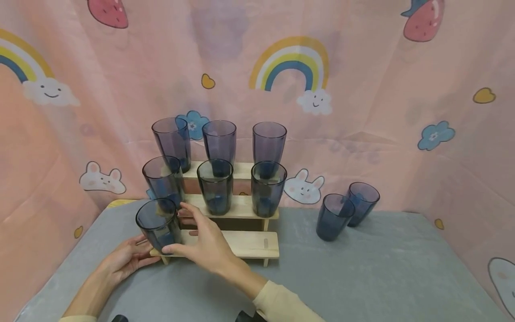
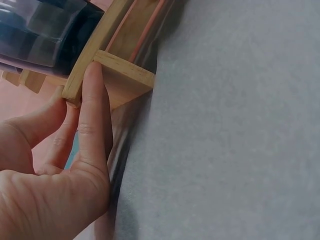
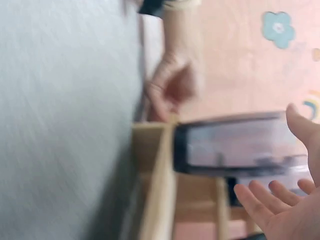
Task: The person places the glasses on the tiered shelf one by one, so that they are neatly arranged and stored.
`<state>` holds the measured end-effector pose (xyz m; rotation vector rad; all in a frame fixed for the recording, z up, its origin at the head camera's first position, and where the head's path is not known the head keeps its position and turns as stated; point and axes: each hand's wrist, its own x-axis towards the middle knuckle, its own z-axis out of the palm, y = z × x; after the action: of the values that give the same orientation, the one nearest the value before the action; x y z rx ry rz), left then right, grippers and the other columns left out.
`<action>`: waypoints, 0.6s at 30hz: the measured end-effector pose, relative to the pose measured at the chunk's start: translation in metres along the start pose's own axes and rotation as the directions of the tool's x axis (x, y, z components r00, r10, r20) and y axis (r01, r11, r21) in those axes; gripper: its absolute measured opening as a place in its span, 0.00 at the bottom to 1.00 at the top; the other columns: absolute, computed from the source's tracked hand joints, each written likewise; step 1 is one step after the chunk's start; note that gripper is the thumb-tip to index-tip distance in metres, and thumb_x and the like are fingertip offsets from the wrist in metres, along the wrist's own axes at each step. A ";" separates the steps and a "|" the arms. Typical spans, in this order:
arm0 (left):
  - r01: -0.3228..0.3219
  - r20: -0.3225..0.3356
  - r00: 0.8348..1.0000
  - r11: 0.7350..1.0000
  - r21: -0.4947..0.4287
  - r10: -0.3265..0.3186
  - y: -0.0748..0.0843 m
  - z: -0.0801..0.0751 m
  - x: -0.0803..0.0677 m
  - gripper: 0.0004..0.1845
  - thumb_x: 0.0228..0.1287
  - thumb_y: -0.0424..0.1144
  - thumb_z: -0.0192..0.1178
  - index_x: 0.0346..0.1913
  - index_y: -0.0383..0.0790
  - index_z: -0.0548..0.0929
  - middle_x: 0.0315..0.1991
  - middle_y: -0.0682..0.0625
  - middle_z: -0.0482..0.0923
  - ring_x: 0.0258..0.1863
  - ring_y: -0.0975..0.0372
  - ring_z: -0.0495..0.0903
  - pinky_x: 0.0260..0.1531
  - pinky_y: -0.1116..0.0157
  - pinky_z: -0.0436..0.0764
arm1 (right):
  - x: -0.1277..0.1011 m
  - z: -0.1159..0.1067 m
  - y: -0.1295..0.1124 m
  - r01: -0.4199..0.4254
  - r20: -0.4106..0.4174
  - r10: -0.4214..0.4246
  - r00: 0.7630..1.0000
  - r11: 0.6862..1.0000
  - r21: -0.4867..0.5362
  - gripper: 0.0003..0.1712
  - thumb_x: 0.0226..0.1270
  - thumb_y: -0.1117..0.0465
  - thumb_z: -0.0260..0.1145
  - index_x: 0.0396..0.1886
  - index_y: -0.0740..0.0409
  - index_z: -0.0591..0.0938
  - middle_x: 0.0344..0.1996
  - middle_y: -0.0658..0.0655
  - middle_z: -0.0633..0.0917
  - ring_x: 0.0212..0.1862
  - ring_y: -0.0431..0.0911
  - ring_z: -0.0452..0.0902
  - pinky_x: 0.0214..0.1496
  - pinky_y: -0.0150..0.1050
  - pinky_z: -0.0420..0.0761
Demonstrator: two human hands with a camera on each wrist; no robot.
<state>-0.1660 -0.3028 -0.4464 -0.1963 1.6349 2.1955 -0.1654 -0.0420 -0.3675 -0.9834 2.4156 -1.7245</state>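
The dark blue tumbler (image 1: 158, 226) stands upright at the left end of the lowest step of the wooden stepped rack (image 1: 245, 243). It looks like smooth, hard glass or clear plastic: stiff, probably slippery, likely to chip if knocked, and best taken round the middle of its wall. The right hand (image 1: 203, 241) has its grip open, fingers spread just beside the tumbler's right wall; whether they touch it I cannot tell. The left hand (image 1: 124, 259) pinches the rack's left front corner, straight finger pressed against the wood. Six more tumblers fill the two upper steps close behind, crowding any lift. Two spare tumblers (image 1: 346, 210) stand well apart to the right on the grey tabletop (image 1: 362, 277).
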 end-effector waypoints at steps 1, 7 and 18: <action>0.000 0.001 1.000 1.000 -0.005 0.000 0.000 0.000 0.000 0.41 0.74 0.22 0.45 0.74 0.29 0.26 0.50 0.55 0.78 0.46 0.66 0.81 0.53 0.53 0.80 | -0.001 -0.007 -0.003 0.011 0.028 -0.011 1.000 1.000 -0.006 0.50 0.56 0.52 0.77 0.75 0.48 0.61 0.65 0.50 0.73 0.61 0.41 0.74 0.55 0.33 0.79; -0.003 0.013 1.000 0.999 -0.034 0.003 -0.001 -0.001 -0.001 0.42 0.74 0.22 0.45 0.74 0.29 0.26 0.49 0.56 0.78 0.47 0.66 0.81 0.54 0.52 0.80 | -0.015 -0.050 -0.013 0.124 0.180 -0.122 0.976 0.992 -0.003 0.33 0.61 0.55 0.74 0.66 0.50 0.75 0.60 0.49 0.79 0.56 0.39 0.78 0.54 0.31 0.80; -0.011 0.020 1.000 0.999 -0.036 0.012 -0.003 -0.003 -0.001 0.44 0.73 0.24 0.47 0.75 0.30 0.26 0.48 0.58 0.77 0.47 0.68 0.80 0.54 0.53 0.80 | -0.051 -0.136 0.008 0.345 -0.063 -0.358 0.931 0.925 -0.161 0.19 0.59 0.66 0.74 0.51 0.60 0.84 0.43 0.55 0.87 0.42 0.44 0.84 0.43 0.39 0.85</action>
<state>-0.1642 -0.3048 -0.4496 -0.1742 1.5909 2.2292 -0.1774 0.0998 -0.3382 -1.4701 2.5831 -1.7381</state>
